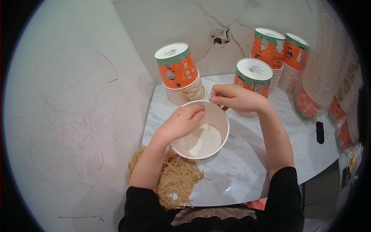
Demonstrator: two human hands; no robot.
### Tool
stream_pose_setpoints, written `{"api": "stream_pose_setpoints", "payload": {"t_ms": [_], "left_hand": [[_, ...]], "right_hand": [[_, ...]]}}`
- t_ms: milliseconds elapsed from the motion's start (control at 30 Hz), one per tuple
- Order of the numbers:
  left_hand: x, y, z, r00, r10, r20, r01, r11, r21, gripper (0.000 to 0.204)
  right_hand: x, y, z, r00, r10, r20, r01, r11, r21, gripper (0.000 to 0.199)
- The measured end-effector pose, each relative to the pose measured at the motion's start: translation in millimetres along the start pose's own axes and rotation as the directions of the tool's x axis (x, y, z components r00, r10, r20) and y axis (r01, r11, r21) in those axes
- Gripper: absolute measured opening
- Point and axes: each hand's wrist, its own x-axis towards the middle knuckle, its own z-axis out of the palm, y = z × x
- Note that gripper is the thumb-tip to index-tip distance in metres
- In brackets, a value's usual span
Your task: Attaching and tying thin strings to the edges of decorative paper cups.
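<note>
At the back right of your table (247, 154), you can see dark lettering on an orange paper bucket (262, 49). Grey print on the white bases of the front bucket (240, 66) and left bucket (178, 73) is too small to read.

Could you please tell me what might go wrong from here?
The right hand, at the rim of the white tub, appears close to a stack of upside-down orange tubs, so a bump might topple it. The left forearm crosses the pile of tan strings and could drag some along. That pile also lies close to the near edge of the table, so strands might slip off.
</note>
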Motion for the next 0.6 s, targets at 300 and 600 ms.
{"api": "stream_pose_setpoints", "payload": {"t_ms": [300, 600], "left_hand": [[3, 15, -6, 0.988, -0.155, 0.024, 0.09, 0.432, -0.897, 0.036], [-3, 36, 0, 0.989, -0.113, -0.092, -0.033, 0.441, -0.897, 0.056]], "right_hand": [[-22, -24, -2, 0.965, -0.237, -0.115, 0.254, 0.952, 0.172, 0.018], [-15, -30, 13, 0.663, -0.585, -0.467, 0.361, 0.796, -0.485, 0.011]]}}
